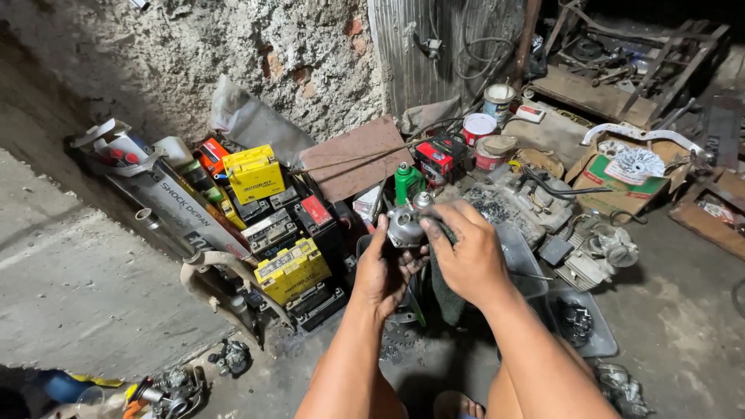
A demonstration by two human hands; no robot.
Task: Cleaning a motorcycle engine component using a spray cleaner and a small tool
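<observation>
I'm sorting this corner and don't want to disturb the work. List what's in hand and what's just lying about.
In hand:
- small round grey metal engine part, gripped by the left hand
- dark cloth, pressed on it by the right hand

Lying about:
- yellow box-shaped batteries
- green spray can
- red-and-white paint tins
- grey engine block

Yellow battery boxes [254, 172] stacked at 9 o'clock against the rough wall [233, 46], a green spray can [405, 182] at 12 o'clock, paint tins [479, 126] beyond it, an engine block [512, 203] at 2 o'clock.
</observation>
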